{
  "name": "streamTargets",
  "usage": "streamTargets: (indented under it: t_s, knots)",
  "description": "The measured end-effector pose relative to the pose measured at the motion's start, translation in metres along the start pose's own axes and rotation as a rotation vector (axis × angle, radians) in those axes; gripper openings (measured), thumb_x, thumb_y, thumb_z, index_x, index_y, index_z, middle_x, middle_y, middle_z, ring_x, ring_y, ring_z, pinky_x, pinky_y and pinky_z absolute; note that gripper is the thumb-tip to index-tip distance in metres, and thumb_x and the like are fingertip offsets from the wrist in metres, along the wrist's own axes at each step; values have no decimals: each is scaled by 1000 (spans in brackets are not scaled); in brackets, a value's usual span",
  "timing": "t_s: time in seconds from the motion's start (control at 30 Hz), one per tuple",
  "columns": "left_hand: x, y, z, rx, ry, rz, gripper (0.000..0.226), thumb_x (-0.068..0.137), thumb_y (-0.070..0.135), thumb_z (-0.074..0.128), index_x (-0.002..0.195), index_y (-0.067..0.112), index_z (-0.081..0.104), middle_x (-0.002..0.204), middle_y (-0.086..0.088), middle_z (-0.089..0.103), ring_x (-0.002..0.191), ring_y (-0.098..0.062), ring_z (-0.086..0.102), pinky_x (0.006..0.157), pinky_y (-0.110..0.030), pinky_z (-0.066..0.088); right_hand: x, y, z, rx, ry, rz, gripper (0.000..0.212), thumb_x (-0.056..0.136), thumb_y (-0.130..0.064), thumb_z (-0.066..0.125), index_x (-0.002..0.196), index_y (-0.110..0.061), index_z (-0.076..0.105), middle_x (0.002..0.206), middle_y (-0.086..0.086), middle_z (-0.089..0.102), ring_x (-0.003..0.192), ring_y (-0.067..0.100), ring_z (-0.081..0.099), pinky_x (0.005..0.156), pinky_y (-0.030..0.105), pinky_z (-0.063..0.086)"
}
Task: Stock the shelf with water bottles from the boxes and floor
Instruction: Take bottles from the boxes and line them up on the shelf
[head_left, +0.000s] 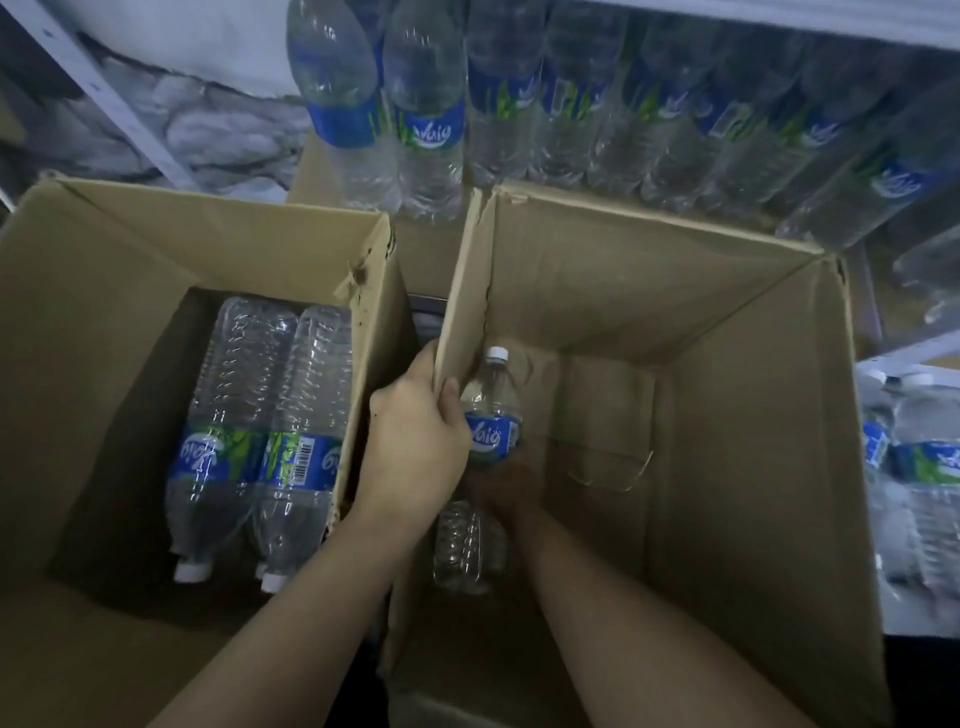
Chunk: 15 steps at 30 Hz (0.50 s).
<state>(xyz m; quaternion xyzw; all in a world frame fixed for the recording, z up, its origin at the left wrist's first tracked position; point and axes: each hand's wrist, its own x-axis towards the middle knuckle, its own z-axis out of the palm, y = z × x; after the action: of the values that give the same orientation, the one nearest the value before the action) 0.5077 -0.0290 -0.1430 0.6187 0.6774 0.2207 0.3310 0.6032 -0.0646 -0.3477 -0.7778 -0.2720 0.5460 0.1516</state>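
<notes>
Two open cardboard boxes stand side by side below me. The left box (104, 249) holds two clear water bottles (260, 441) lying flat, caps toward me. My left hand (415, 441) grips the left wall flap of the right box (675, 291). Deep inside that box my right hand (506, 486) wraps around a single water bottle (491, 410) with a blue label and white cap. The bottle's lower part shows below my hand. The shelf (779, 15) above holds a row of shelved bottles (571, 104) with the same label.
A white shelf upright (104, 98) runs diagonally at the upper left, with a pale marbled surface behind it. More bottles (919, 467) stand on a lower level at the right edge. A narrow dark gap separates the two boxes.
</notes>
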Motion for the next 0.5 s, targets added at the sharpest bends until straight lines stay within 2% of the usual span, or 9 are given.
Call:
streamTargets:
  t_s: [0.1, 0.2, 0.27, 0.33, 0.37, 0.43, 0.5]
  knots:
    - [1, -2, -1, 9, 8, 9, 37, 98, 13, 51, 134, 14, 52, 110, -5, 69, 101, -17, 66, 64, 13, 30, 2, 5, 9, 69, 155, -24, 100, 29, -71, 77, 117, -29, 56, 101, -9, 67, 89, 11, 66, 73, 30, 57]
    - [1, 0, 0, 8, 9, 2, 37, 98, 15, 50, 135, 17, 51, 110, -3, 69, 101, -16, 67, 75, 2, 39, 6, 9, 10, 127, 125, 7, 90, 27, -61, 87, 106, -28, 61, 91, -7, 71, 81, 12, 71, 69, 37, 61]
    - [0, 1, 1, -1, 20, -2, 38, 98, 15, 49, 136, 18, 51, 110, -4, 70, 100, -17, 68, 81, -9, 43, 0, 4, 2, 190, 81, 23, 84, 31, -45, 96, 104, -23, 61, 91, -4, 71, 86, 19, 72, 70, 37, 61]
    - [0, 4, 4, -6, 21, 10, 38, 98, 15, 49, 137, 17, 50, 109, -5, 69, 99, -18, 68, 81, -11, 43, -7, 2, -10, 196, 69, 41, 77, 43, -30, 97, 107, -18, 55, 95, -2, 67, 92, 20, 69, 66, 27, 55]
    - [-1, 5, 5, -2, 17, 17, 39, 98, 15, 49, 137, 16, 50, 110, -5, 69, 99, -18, 68, 81, -11, 43, -11, 1, -16, 176, 69, 37, 79, 46, -30, 97, 111, -17, 54, 99, -3, 66, 95, 19, 68, 66, 24, 53]
    - [-2, 5, 5, 13, 14, 25, 40, 98, 15, 49, 138, 15, 49, 113, -6, 69, 100, -19, 67, 81, -10, 41, -17, 3, -29, 138, 82, 0, 86, 46, -29, 97, 119, -16, 54, 106, 0, 68, 101, 19, 68, 75, 28, 57]
    - [0, 3, 0, 5, 14, 24, 39, 98, 14, 49, 137, 14, 50, 113, -8, 69, 101, -22, 67, 82, -15, 44, -28, 2, -44, 134, 79, -19, 81, 53, -17, 96, 120, -13, 50, 108, 0, 65, 100, 19, 65, 84, 33, 55]
